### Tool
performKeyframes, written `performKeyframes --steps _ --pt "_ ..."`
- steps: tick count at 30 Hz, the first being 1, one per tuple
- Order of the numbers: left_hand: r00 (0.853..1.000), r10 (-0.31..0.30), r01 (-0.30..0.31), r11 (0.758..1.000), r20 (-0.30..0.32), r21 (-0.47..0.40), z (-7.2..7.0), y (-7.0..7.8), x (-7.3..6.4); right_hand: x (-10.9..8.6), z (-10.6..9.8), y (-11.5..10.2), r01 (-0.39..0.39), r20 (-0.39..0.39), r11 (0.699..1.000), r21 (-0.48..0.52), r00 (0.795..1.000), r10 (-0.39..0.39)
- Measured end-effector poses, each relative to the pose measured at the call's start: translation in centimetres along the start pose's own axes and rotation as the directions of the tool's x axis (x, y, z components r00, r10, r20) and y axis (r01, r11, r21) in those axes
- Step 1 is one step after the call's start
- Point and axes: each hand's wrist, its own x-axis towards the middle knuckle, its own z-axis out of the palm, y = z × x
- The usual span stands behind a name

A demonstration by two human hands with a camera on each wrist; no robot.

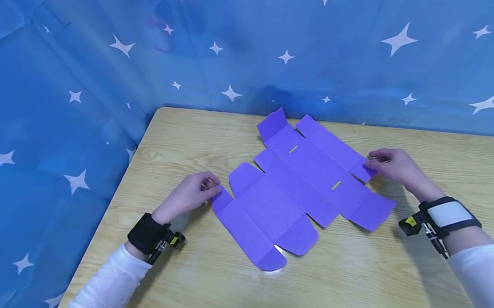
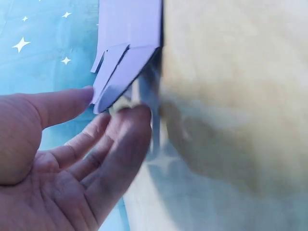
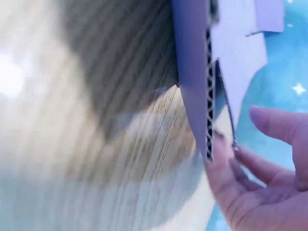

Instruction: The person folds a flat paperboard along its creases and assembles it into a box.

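A purple corrugated cardboard box blank (image 1: 313, 161) lies unfolded at a slant across the wooden table, some of its end flaps bent upward. Two narrow slots show the table through its middle panel. At its left corner, my left hand (image 1: 191, 193) pinches a small flap (image 2: 113, 77) between thumb and fingers. My right hand (image 1: 396, 168) is at the far right end flap. In the right wrist view, the right fingers (image 3: 224, 185) touch the flap's lower edge from beneath, while the thumb stands apart from the cardboard. The fluted edge (image 3: 209, 96) shows there.
The light wooden table (image 1: 350, 283) extends around the cardboard. A blue cloth with white stars (image 1: 255, 43) hangs behind the table and along its left side. Both wrists wear black straps (image 1: 147, 233) with small cameras.
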Motion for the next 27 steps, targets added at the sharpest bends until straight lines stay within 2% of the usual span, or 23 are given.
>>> performKeyframes --steps 5,8,14,19,21,25,27 --pt "0.998 0.055 -0.053 0.998 -0.043 0.043 -0.2 1.5 1.1 -3.7 0.6 1.5 -0.014 -0.019 1.000 0.023 1.000 0.015" --pt "0.997 0.081 -0.079 0.995 -0.021 0.056 -0.2 2.5 2.0 -6.3 1.4 2.4 -0.010 -0.020 1.000 0.000 1.000 0.010" --pt "0.997 0.077 -0.078 0.992 0.021 0.095 -0.4 3.8 3.9 -9.6 3.5 3.0 -0.014 0.009 0.996 0.092 1.000 0.013" --pt "0.995 0.094 -0.097 0.986 0.028 0.134 -0.4 4.3 5.2 -10.1 4.6 2.5 -0.030 0.021 0.969 0.244 0.999 0.026" --pt "0.993 0.112 -0.115 0.981 0.028 0.159 -0.1 4.4 5.3 -9.9 4.6 2.5 -0.031 0.009 0.962 0.270 1.000 0.030" --pt "0.989 0.141 -0.147 0.975 0.048 0.166 0.8 4.6 4.8 -8.8 3.6 3.0 -0.022 -0.053 0.970 0.241 0.998 0.036" --pt "0.987 0.144 -0.152 0.978 0.066 0.140 1.3 4.7 4.3 -8.1 3.0 3.2 -0.022 -0.081 0.973 0.230 0.996 0.041"
